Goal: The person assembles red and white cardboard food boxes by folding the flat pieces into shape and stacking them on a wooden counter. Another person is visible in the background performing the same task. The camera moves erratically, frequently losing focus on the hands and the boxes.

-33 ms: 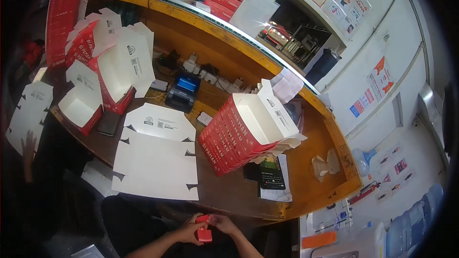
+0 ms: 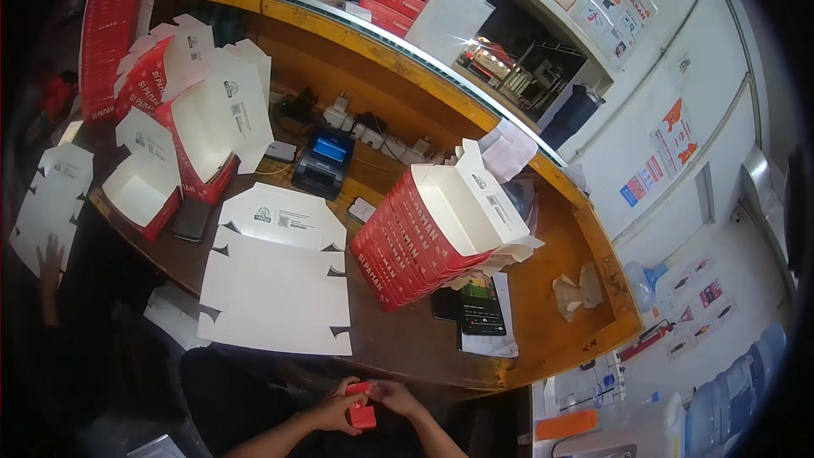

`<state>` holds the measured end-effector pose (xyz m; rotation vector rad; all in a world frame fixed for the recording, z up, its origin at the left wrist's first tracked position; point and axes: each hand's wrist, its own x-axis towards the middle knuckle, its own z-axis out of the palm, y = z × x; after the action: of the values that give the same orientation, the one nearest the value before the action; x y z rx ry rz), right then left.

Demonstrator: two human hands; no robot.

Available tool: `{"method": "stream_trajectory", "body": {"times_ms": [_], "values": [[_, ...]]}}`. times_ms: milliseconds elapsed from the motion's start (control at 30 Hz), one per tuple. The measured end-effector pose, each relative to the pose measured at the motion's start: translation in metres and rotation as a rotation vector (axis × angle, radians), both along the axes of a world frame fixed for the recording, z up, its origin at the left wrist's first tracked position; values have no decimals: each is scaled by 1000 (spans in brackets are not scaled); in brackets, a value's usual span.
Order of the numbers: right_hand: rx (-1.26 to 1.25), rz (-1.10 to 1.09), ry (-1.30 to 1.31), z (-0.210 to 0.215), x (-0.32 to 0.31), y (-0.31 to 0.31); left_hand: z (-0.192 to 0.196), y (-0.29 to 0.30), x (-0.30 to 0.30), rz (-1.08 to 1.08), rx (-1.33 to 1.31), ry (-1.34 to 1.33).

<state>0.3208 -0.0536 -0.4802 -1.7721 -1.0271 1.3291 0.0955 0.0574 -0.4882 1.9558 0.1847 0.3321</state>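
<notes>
Low at the table's front edge, my left hand (image 2: 332, 412) is closed around a small red boxy object (image 2: 363, 417) whose kind I cannot make out. My right hand (image 2: 397, 399) pinches the upper part of that object from the other side. Just beyond my hands lies a flat white carton blank (image 2: 275, 288) with notched edges, its printed flap pointing away. To its right a tilted stack of nested red-and-white food boxes (image 2: 424, 237) stands on the brown table, open side up.
More open red boxes (image 2: 199, 136) stand at the left. A small printer (image 2: 324, 161), a power strip (image 2: 390, 146) and a dark phone (image 2: 193, 219) lie around the table. A lit phone (image 2: 483, 305) rests on papers at right. A co-worker's hand (image 2: 51, 256) touches another blank.
</notes>
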Motion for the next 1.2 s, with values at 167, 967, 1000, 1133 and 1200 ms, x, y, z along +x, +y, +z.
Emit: {"method": "stream_trajectory", "body": {"times_ms": [167, 967, 1000, 1133, 1200], "values": [[-196, -215, 328, 33, -6, 9, 13, 3, 2, 203, 56, -29], [-118, -421, 188, 74, 5, -61, -17, -27, 21, 124, -540, 286], [-168, -278, 130, 79, 4, -54, -29, -22, 21, 178, -639, 398], [-184, 86, -56, 45, -6, -63, -24, -25, 21, 45, -607, 428], [-98, 7, -97, 32, -10, -57, 1, -25, 14, 107, -694, 287]]}}
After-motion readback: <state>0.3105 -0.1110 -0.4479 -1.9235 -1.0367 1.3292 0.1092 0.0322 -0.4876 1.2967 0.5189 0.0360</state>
